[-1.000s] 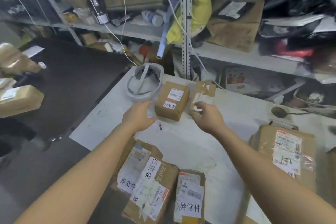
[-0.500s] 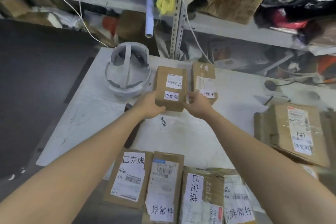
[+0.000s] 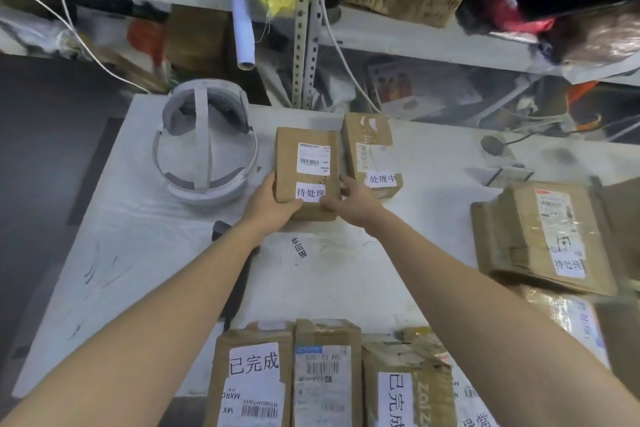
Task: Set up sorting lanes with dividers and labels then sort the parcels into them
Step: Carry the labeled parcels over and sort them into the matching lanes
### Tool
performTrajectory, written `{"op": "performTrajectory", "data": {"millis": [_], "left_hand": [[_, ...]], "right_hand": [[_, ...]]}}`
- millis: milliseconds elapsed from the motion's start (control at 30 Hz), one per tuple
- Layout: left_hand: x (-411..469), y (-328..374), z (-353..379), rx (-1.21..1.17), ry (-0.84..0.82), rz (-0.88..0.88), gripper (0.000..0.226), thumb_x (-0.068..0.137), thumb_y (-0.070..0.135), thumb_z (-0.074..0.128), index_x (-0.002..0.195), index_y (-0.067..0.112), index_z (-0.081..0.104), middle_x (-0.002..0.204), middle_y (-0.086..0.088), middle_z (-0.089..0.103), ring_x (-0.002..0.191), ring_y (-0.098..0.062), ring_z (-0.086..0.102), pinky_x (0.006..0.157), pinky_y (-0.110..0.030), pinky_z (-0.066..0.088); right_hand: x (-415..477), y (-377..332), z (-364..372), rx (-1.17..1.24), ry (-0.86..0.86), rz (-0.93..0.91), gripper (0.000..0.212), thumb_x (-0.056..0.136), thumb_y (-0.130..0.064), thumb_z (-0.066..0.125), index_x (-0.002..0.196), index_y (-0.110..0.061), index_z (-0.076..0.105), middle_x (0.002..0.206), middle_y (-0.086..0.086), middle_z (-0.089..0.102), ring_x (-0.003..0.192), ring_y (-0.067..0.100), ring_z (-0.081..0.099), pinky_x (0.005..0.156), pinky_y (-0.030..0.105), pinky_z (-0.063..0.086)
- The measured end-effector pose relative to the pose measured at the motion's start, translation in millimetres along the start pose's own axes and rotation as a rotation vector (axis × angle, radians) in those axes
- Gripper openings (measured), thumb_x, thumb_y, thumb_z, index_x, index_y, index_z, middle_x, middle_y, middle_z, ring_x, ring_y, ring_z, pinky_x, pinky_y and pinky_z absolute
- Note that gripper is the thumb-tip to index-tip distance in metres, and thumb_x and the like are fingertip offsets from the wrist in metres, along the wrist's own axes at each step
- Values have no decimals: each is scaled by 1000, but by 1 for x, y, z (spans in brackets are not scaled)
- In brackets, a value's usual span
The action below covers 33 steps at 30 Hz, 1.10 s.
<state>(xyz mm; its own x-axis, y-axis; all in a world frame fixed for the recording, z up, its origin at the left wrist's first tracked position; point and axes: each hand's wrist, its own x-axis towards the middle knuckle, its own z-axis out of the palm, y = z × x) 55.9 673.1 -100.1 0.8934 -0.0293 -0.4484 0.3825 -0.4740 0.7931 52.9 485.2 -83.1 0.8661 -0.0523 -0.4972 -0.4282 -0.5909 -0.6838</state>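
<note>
We've got a scuffed white table [image 3: 114,253], headset [image 3: 207,153] upper left, one parcel [image 3: 304,149] beside another parcel [image 3: 369,146] top centre, a parcel stack [image 3: 540,236] at right, a row of parcels [image 3: 325,374] along the bottom edge.

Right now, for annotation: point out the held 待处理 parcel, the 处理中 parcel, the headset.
待处理 parcel [image 3: 288,167], head view, top face.
处理中 parcel [image 3: 372,135], head view, top face.
white headset [image 3: 202,149], head view, top strap.

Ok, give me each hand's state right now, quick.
Left hand: holds the small cardboard parcel by its near left edge.
Right hand: holds the same parcel's near right edge.
</note>
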Motion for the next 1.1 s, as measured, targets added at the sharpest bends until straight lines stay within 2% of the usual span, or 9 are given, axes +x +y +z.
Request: {"op": "performTrajectory", "data": {"millis": [67, 167, 300, 400, 500, 633, 833, 1000, 1100], "left_hand": [[-1, 1, 0, -33, 4, 12, 63, 81, 21, 74, 136, 34, 46, 113, 17, 61, 104, -8, 59, 87, -27, 48], [-7, 5, -1, -82, 28, 49, 61, 84, 17, 72, 132, 42, 44, 105, 24, 58, 91, 8, 54, 72, -13, 40], [-18, 21, -2, -123, 113, 122, 57, 85, 17, 70, 134, 37, 49, 111, 20, 61, 92, 13, 55, 75, -13, 43], [-29, 38, 0, -123, 189, 184, 56, 86, 15, 69, 135, 35, 50, 98, 33, 51, 82, 22, 49, 68, -8, 38], [-44, 59, 6, -88, 225, 249, 58, 86, 20, 70, 139, 32, 49, 111, 19, 54, 90, 10, 51, 74, -10, 39], [-69, 89, 26, -45, 228, 375, 63, 82, 28, 70, 141, 35, 47, 127, 7, 55, 114, -11, 53, 93, -31, 48], [-125, 134, 83, -3, 241, 501, 61, 84, 27, 70, 140, 29, 48, 127, 5, 52, 117, -13, 49, 91, -26, 41], [-183, 167, 152, 20, 243, 577, 58, 84, 28, 69, 139, 31, 48, 124, 9, 53, 109, -11, 51, 90, -31, 48], [-216, 185, 204, 67, 262, 573, 63, 83, 33, 67, 142, 33, 44, 128, 7, 52, 119, -18, 48, 98, -40, 46]], "right_hand": [[0, 1, 1, 43, -1, 4, 59, 86, -29, 73, 140, -23, 50, 116, -12, 61, 110, 10, 59, 83, 25, 50], [-4, 3, 1, 107, 23, -16, 64, 79, -33, 77, 139, -28, 54, 123, -13, 66, 115, 6, 60, 92, 31, 54], [-22, -1, -8, 177, 91, -51, 58, 79, -34, 78, 133, -29, 59, 122, -14, 67, 114, 5, 61, 96, 35, 54], [-39, -8, -20, 236, 119, -69, 53, 77, -35, 77, 128, -34, 62, 112, -16, 71, 104, 4, 66, 91, 36, 57], [-59, -11, -39, 285, 165, -85, 57, 75, -37, 74, 130, -38, 60, 109, -17, 72, 102, 3, 67, 86, 35, 59], [-97, -3, -73, 334, 231, -95, 61, 77, -37, 72, 136, -40, 55, 114, -13, 71, 103, 7, 67, 82, 34, 60], [-163, 38, -131, 410, 339, -132, 55, 82, -30, 72, 134, -35, 58, 110, -13, 72, 101, 6, 68, 83, 35, 60], [-224, 93, -180, 428, 390, -153, 60, 74, -41, 72, 133, -35, 60, 111, -12, 73, 101, 9, 70, 85, 39, 60], [-262, 128, -215, 405, 439, -197, 46, 83, -27, 70, 128, -33, 64, 108, -15, 73, 99, 3, 68, 85, 28, 56]]}}
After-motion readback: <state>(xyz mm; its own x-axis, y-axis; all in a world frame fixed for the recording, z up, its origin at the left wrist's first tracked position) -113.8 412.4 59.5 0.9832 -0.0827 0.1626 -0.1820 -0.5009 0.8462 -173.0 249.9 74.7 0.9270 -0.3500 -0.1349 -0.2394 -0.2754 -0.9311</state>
